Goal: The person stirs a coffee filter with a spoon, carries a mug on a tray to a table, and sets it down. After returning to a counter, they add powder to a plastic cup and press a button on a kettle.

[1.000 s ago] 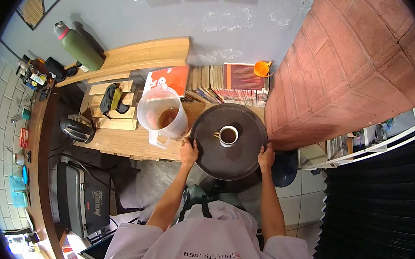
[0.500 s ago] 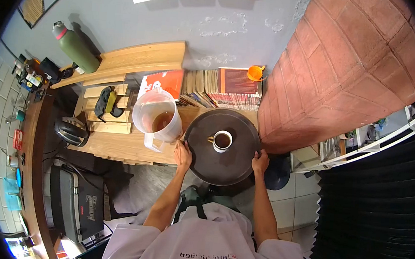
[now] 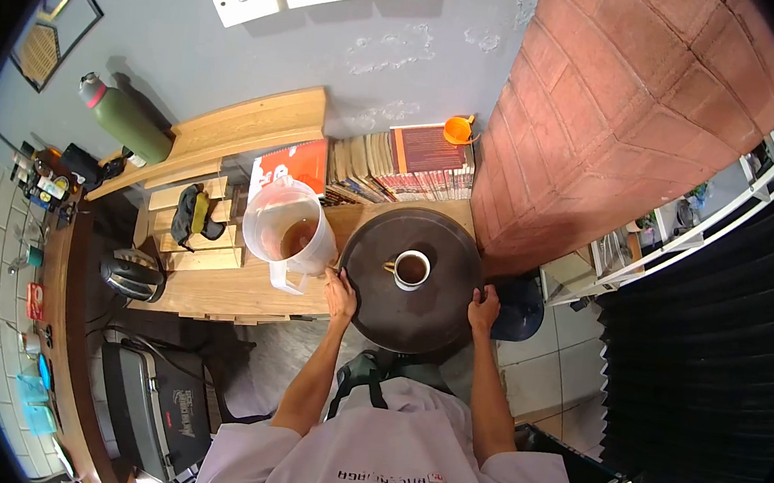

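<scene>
A round dark brown tray (image 3: pixel 398 325) is held between my two hands, its far part over the wooden counter. My left hand (image 3: pixel 340 294) grips its left edge, and my right hand (image 3: pixel 483 311) is closed round the right edge. Near the tray's middle stands a white mug (image 3: pixel 409 285) of dark liquid, upright, its gold-coloured handle pointing left. Just left of the tray, a translucent plastic pitcher (image 3: pixel 264 222) sits on the counter with a little brown liquid in the bottom; its handle faces me, close to my left hand.
A row of books (image 3: pixel 366 168) and an orange cup (image 3: pixel 457 130) line the back of the wooden counter (image 3: pixel 217 293). A green bottle (image 3: pixel 130 122) stands on the shelf. The brick column (image 3: pixel 578 157) rises at right, beside a white rack (image 3: pixel 681 244). A kettle (image 3: pixel 131 274) is at left.
The camera view has shifted and turned slightly. Both hands keep their grip on the tray, and the mug stays upright near its middle.
</scene>
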`<action>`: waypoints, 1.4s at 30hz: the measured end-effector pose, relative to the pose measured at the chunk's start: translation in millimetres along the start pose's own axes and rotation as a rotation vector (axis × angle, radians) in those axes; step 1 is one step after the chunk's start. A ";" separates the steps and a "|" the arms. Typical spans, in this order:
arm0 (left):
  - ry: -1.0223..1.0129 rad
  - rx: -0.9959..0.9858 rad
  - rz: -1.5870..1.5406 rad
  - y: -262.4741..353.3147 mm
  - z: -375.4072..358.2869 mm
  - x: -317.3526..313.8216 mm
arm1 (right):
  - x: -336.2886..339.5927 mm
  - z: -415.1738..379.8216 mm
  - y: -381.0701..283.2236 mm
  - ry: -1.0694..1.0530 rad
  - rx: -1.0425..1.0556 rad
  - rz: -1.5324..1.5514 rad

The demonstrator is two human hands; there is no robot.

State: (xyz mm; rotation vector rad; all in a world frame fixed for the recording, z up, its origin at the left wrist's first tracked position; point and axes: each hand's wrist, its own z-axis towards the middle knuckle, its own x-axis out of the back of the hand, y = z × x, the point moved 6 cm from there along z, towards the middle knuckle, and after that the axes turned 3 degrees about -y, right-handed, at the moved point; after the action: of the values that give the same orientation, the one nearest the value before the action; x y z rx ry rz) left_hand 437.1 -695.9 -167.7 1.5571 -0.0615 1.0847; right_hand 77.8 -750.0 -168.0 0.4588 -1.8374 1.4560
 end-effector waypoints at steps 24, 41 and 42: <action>-0.325 -0.435 -0.189 125.1 -34.3 52.0 | 122.1 -161.8 38.2 0.476 -0.195 0.659; -0.845 -0.820 -0.263 328.4 -154.2 -34.4 | 288.3 -280.9 93.4 0.875 -0.375 1.047; -0.868 -0.831 -0.267 336.0 -164.4 -46.1 | 297.6 -282.9 100.5 0.869 -0.359 1.096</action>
State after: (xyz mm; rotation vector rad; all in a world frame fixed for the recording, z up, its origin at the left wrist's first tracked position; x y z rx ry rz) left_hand 120.6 -695.2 37.1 1.1012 -0.7687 0.0529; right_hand -96.5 -405.9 5.1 -1.3514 -1.5183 1.4915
